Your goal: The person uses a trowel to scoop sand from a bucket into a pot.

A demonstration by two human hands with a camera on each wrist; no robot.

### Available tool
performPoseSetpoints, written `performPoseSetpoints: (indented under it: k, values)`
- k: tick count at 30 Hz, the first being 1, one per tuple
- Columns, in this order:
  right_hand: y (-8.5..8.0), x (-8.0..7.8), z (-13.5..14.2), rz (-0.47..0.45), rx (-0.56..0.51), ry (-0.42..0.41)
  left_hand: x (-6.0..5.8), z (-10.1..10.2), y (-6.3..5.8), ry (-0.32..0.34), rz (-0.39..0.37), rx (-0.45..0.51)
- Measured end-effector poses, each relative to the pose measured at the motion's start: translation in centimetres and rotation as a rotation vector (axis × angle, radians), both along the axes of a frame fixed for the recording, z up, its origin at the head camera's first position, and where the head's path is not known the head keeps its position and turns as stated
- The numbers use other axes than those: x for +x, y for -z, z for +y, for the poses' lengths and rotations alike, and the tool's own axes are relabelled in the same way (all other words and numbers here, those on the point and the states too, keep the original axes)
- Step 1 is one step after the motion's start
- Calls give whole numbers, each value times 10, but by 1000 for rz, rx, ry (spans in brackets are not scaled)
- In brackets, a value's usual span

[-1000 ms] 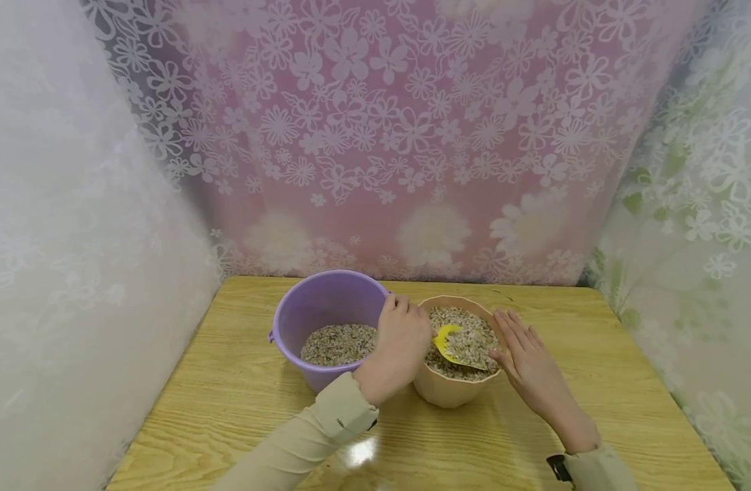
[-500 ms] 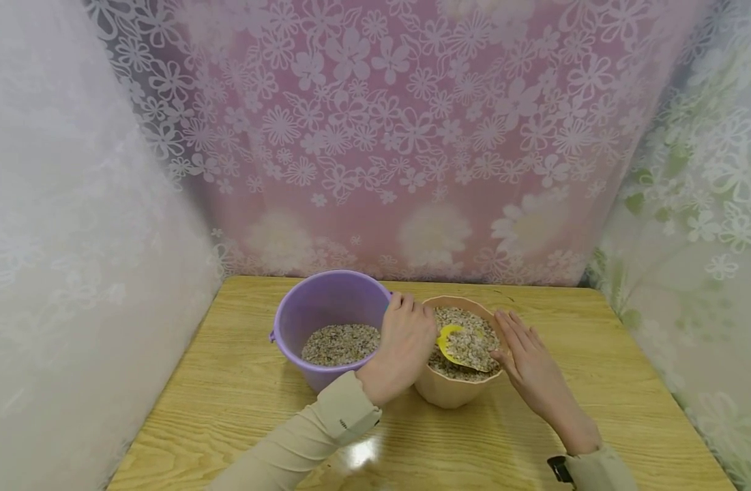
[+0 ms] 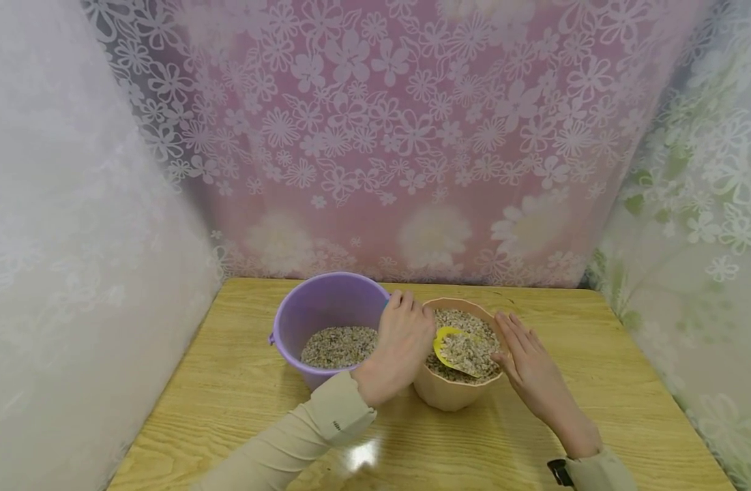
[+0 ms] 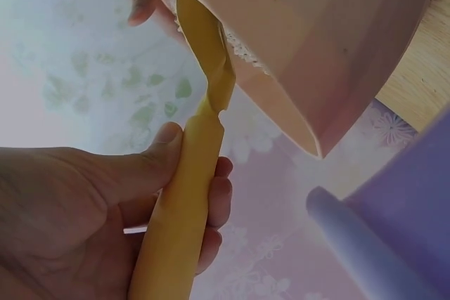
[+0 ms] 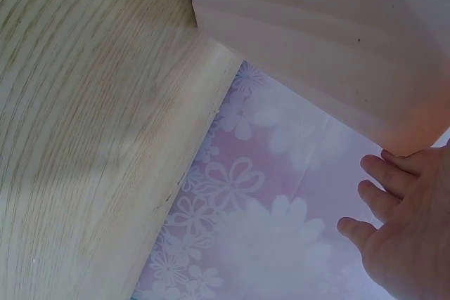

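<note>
My left hand (image 3: pixel 402 344) grips the handle of a yellow scoop (image 4: pixel 184 209), fingers and thumb wrapped round it. The scoop's blade lies inside a peach faceted pot (image 3: pixel 447 395), heaped with pale mixed grains (image 3: pixel 467 320). Straight fingers of my right hand (image 3: pixel 531 368) rest against the pot's right rim, the thumb over the edge. In the right wrist view, those fingers touch the pot's upper edge from outside. To the left stands a purple bucket (image 3: pixel 292 310) with a layer of similar grains (image 3: pixel 338 346) at its bottom; my left hand overlaps its right rim.
Both containers stand on a wooden table (image 3: pixel 228 423), near its far edge. A pink floral curtain (image 3: pixel 363 150) hangs behind, with pale curtains (image 3: pixel 74 239) at the left and right sides.
The scoop goes slightly right, then back left and a little nearer, its blade now more covered with grains. The right hand, pot and bucket stay in place.
</note>
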State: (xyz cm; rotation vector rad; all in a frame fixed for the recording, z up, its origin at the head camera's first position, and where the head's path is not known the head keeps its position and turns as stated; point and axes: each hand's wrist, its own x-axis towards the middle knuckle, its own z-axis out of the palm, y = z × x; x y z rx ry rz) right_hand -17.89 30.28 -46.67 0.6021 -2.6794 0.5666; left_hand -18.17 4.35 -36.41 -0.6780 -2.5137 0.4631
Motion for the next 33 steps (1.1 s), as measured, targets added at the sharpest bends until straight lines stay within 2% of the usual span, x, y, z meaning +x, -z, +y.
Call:
performPoseSetpoints:
  k: [17, 26, 33]
  values:
    - [0, -1, -1, 10, -25, -15, 0, -13, -9, 10, -42, -64]
    - [1, -1, -2, 5, -23, -15, -2, -18, -11, 11, -33, -71]
    - [-1, 0, -2, -12, -26, -12, -4, -19, -15, 8, -65, -92]
